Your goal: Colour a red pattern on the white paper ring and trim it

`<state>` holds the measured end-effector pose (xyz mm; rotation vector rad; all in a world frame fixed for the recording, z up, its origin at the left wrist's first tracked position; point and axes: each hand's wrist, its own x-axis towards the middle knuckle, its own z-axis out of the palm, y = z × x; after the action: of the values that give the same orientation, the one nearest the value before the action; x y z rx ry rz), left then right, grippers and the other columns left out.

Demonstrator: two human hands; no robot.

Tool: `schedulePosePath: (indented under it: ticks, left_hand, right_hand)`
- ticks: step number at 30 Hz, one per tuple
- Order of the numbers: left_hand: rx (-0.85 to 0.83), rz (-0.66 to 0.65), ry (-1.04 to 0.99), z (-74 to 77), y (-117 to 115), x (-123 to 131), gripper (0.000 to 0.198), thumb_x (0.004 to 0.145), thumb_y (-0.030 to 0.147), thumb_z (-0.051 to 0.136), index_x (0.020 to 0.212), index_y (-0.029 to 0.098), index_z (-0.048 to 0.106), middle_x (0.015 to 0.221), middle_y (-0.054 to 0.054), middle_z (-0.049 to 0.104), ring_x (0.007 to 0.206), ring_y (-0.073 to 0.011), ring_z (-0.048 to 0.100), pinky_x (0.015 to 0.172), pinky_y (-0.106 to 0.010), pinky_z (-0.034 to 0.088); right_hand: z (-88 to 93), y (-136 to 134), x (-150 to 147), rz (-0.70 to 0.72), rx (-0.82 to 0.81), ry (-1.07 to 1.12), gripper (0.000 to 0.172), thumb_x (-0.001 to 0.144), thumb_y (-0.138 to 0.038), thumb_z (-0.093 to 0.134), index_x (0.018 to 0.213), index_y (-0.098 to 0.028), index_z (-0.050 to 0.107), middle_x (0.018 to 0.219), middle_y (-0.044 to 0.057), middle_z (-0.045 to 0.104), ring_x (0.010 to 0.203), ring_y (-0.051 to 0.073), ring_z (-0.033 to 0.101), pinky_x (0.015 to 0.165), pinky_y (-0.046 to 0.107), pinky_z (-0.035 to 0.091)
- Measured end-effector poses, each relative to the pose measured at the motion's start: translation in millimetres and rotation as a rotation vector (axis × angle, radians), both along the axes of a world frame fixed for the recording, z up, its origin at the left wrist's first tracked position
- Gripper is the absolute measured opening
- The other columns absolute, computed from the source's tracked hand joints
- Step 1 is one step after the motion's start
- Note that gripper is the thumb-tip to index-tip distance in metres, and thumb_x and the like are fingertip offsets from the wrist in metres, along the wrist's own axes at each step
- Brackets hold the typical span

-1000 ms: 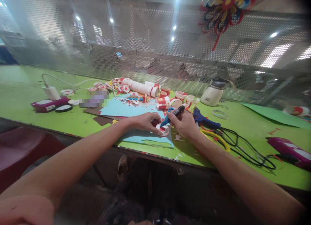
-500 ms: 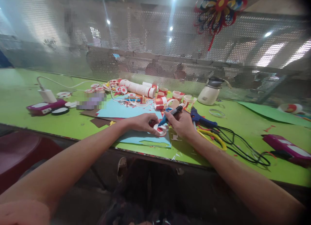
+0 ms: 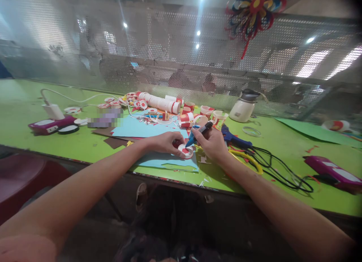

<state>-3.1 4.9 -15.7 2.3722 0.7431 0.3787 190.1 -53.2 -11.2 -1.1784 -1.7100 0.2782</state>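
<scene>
My left hand [image 3: 166,142] pinches a small red-and-white paper ring [image 3: 187,151] that rests on a light blue paper sheet [image 3: 158,158] near the table's front edge. My right hand [image 3: 212,143] grips a blue-and-black pen [image 3: 200,133], its tip touching the ring from the right. Both forearms reach in from the bottom of the view.
On the green table [image 3: 283,156] lie a blue glue gun [image 3: 234,139], yellow-handled scissors [image 3: 249,160], black cable [image 3: 283,173], stacked paper cups [image 3: 161,101], cut cup pieces [image 3: 207,112], a white pot [image 3: 242,107], purple cases [image 3: 49,125] [image 3: 332,171], a white charger [image 3: 53,111]. Perforated metal screen [image 3: 169,51] behind.
The view has shifted slightly. My right hand has tilted the pen a little more upright over the ring; my left hand keeps hold of the ring in the same spot.
</scene>
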Motion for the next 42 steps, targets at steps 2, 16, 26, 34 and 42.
schedulePosePath:
  ticks: [2,16,26,34,42]
  left_hand:
    - [0.003,0.002,-0.003,0.4,-0.3,0.1,0.050,0.065,0.056,0.072,0.091,0.015,0.058,0.077,0.000,0.051,0.068,-0.0119,0.045,0.062,-0.026,0.036]
    - [0.002,0.005,-0.015,-2.1,2.0,-0.4,0.051,0.062,0.055,0.074,0.090,0.016,0.057,0.075,0.002,0.050,0.067,-0.0115,0.044,0.062,-0.026,0.035]
    - [0.015,-0.021,-0.019,-1.7,1.9,-0.2,0.045,0.065,0.050,0.074,0.088,0.015,0.057,0.074,0.002,0.049,0.066,-0.0110,0.044,0.060,-0.025,0.034]
    - [0.021,-0.024,-0.015,-2.3,2.1,0.4,0.045,0.065,0.051,0.073,0.086,0.015,0.057,0.076,0.001,0.048,0.068,-0.0114,0.043,0.061,-0.026,0.034]
    - [0.032,-0.013,-0.001,-1.1,1.6,0.4,0.047,0.064,0.054,0.073,0.085,0.015,0.057,0.075,0.001,0.049,0.067,-0.0116,0.042,0.060,-0.026,0.032]
  right_hand:
    - [-0.5,0.0,-0.1,0.014,-0.008,0.010,0.043,0.084,-0.053,0.057,0.061,-0.017,0.055,0.051,-0.001,0.051,0.046,0.011,0.046,0.045,0.023,0.035]
    - [-0.5,-0.2,-0.7,0.046,-0.042,0.008,0.043,0.084,-0.053,0.056,0.063,-0.016,0.057,0.051,-0.001,0.050,0.046,0.010,0.045,0.044,0.024,0.035]
    - [1.4,-1.3,-1.4,0.066,-0.058,-0.001,0.043,0.084,-0.052,0.056,0.060,-0.017,0.054,0.050,-0.001,0.049,0.046,0.011,0.045,0.044,0.024,0.034]
    - [0.8,3.5,1.3,0.102,-0.062,-0.084,0.042,0.085,-0.051,0.055,0.060,-0.018,0.050,0.051,-0.003,0.045,0.047,0.010,0.039,0.045,0.025,0.030]
    - [-0.3,7.4,-1.3,0.094,-0.051,-0.078,0.038,0.085,-0.047,0.056,0.061,-0.020,0.044,0.051,-0.005,0.040,0.048,0.009,0.034,0.045,0.026,0.027]
